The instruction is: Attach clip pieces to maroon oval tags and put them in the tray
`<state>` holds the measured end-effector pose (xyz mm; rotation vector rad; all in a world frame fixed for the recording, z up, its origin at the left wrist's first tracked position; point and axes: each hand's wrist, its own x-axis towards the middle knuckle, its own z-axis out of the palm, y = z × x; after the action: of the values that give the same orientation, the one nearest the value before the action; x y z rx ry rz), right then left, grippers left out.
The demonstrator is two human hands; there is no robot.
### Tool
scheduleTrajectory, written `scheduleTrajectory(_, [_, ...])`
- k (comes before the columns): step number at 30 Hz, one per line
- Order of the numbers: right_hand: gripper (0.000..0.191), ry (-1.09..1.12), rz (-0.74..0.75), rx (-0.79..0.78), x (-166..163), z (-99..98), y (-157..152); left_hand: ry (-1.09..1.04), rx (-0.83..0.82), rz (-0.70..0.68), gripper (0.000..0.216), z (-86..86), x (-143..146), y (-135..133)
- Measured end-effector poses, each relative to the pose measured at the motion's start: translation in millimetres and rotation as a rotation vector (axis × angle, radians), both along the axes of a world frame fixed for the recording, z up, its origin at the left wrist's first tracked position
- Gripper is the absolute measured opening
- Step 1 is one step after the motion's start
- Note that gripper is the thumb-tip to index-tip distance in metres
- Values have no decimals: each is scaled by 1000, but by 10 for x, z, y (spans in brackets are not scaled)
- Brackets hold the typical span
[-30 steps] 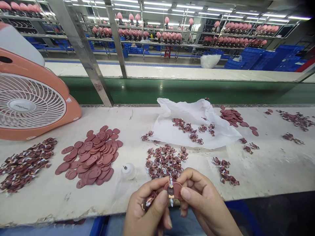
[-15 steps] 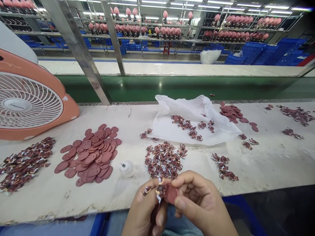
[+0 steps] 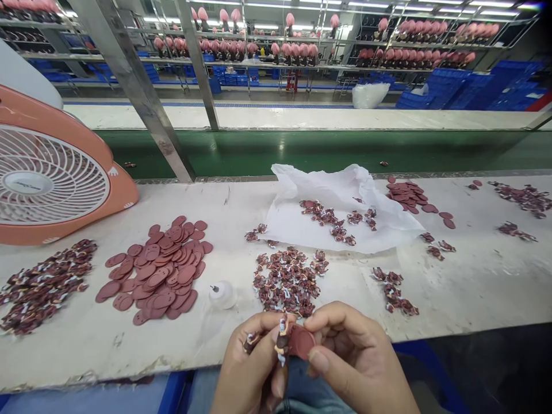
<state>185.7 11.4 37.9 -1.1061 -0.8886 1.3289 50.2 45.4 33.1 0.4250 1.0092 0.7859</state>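
A dark red oval rubber disc (image 3: pixel 301 340) sits at the near edge of the counter (image 3: pixel 474 287), pinched between the right hand's (image 3: pixel 345 356) thumb, which lies across its lower right rim, and that hand's forefinger, curled over its top edge. Pressed against the disc's left rim is a small maroon figure piece with white and tan trim (image 3: pixel 282 339), standing roughly upright; the left hand's (image 3: pixel 254 368) thumb and forefinger close on it from the left, so the fingers of both hands meet around the disc. A second small maroon piece (image 3: pixel 250 342) shows further left of the disc, tucked under the left hand's curled fingers.

Just beyond the disc lies a dense heap of small maroon and white pieces (image 3: pixel 287 280). Left of the disc and a little farther back stands a small white squeeze bottle with a thin nozzle (image 3: pixel 222 294), and beyond that a spread pile of flat dark red ovals (image 3: pixel 159 270). Farther left still is another heap of maroon pieces (image 3: pixel 41 284), with an orange and white box fan (image 3: pixel 56 178) behind it. Behind the disc and to its right, a crumpled white plastic bag (image 3: pixel 345 195) carries a scatter of the same pieces.
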Motion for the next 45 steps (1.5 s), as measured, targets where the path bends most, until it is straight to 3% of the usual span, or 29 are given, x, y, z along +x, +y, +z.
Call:
scheduleTrajectory(7, [12, 21, 51, -18, 45, -91, 47, 41, 57, 15, 42, 53, -23, -2])
scheduleTrajectory(19, [12, 90, -14, -12, 56, -129, 73, 69, 57, -2, 45, 58, -16, 4])
scheduleTrajectory(31, [7, 53, -32, 26, 68, -151, 93, 10, 94, -42, 43, -35, -13, 3])
scheduleTrajectory(35, [11, 1, -14, 35, 62, -118, 88, 30, 110, -23, 43, -47, -8, 1])
scheduleTrajectory(39, [28, -118, -50, 65, 50, -81, 87, 35, 107, 4, 42, -30, -4, 3])
scheduleTrajectory(45, [16, -194, -39, 70, 99, -103, 64, 92, 116, 41, 42, -14, 9, -8])
